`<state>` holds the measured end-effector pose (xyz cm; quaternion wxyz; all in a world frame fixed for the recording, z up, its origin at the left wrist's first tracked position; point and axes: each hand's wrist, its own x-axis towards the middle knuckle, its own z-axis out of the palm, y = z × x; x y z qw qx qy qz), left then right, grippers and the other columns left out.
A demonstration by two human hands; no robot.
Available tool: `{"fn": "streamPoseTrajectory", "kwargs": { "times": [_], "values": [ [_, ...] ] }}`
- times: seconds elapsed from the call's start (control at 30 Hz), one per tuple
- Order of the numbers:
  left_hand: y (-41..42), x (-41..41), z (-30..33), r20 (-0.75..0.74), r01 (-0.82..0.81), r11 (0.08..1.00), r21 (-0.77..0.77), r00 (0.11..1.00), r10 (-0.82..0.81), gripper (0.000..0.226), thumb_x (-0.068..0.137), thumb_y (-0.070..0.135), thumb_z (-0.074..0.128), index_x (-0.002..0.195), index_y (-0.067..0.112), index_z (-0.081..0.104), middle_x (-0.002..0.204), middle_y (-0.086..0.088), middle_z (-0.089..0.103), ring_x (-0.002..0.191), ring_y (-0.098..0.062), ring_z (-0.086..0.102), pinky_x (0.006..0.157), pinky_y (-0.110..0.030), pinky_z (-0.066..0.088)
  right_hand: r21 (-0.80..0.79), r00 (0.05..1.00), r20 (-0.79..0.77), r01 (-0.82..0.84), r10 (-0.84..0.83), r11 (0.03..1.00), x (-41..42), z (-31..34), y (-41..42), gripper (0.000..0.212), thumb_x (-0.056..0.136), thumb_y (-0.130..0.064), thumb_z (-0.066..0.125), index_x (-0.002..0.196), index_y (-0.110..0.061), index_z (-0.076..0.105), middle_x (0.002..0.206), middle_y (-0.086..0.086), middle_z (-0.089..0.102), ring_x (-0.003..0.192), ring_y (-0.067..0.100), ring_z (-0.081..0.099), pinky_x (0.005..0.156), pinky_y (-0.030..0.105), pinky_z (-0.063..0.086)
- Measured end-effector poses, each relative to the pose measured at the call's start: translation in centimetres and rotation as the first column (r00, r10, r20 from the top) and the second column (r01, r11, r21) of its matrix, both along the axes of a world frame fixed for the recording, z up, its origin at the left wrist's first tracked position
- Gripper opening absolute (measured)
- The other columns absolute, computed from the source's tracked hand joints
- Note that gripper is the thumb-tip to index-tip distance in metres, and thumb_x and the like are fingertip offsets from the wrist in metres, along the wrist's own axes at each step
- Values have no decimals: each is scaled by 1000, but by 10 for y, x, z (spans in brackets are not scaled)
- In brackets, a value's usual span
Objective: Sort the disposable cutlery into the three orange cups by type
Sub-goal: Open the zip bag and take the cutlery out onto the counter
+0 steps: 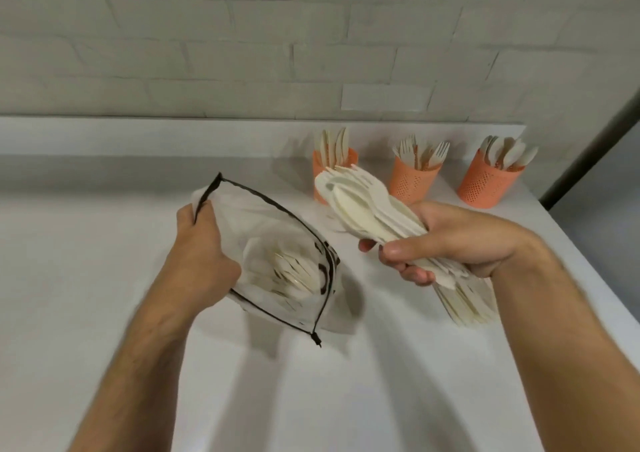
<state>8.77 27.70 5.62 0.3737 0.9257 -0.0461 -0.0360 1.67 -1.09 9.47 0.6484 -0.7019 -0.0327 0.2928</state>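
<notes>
Left of centre: the left hand [201, 240] grips the black-corded rim of a translucent white drawstring pouch [277, 243], fingers curled over the edge, holding its mouth open above the white countertop [86, 261]. More cream-coloured plastic cutlery [294, 271] lies loose inside the pouch; the types are blurred and cannot be told apart.

Centre to right: the right hand [446, 240] is wrapped round the middle of a thick mixed bundle of cream disposable cutlery [367, 205], thumb on top and fingers curled beneath. Fork tines and spoon bowls fan out toward the upper left; the handles project toward the lower right.

Upper centre to upper right: three perforated orange cups stand in a row near the white brick wall [207, 53]. The left cup [320, 165], partly hidden by the bundle, appears to hold knives; the middle cup [412, 184] holds forks; the right cup [485, 184] holds spoons.

Handling, as judged: the pieces look light, thin and smooth, stiff along the handle yet likely to snap if bent, and prone to slide past each other in a bundle. A single piece is best pinched at mid-handle and drawn out lengthwise while the remainder is held firmly. The pouch is soft and will collapse unless its rim is held. The cups look light and could tip if struck.
</notes>
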Motion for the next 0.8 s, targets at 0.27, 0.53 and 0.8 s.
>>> {"fn": "streamPoseTrajectory", "kwargs": {
  "times": [0.27, 0.53, 0.8],
  "values": [
    [-12, -5, -6, 6, 35, 999, 17, 999, -35, 71, 74, -11, 58, 138, 11, 37, 138, -6, 28, 91, -23, 44, 62, -30, 39, -266, 811, 14, 567, -585, 779, -12, -90, -37, 13, 91, -17, 72, 95, -5, 66, 75, 12, 65, 63, 18, 63, 62, 33, 54],
    [-19, -12, -2, 6, 44, 999, 22, 999, -44, 68, 76, -11, 57, 137, 12, 38, 119, 6, 25, 90, -20, 42, 55, -23, 38, -486, 753, 182, 628, -632, 608, -19, -124, -43, 24, 97, -32, 58, 93, -14, 73, 83, 6, 76, 80, 24, 74, 80, 41, 60],
    [-27, -15, 2, 8, 57, 998, 40, 998, -58, 71, 76, -12, 59, 138, 12, 37, 126, 0, 28, 94, -20, 38, 57, -22, 35, -666, 723, 270, 617, -636, 419, -25, -112, -77, 24, 91, -25, 62, 80, -3, 64, 65, 6, 65, 50, 12, 59, 52, 23, 45]
  ]
}}
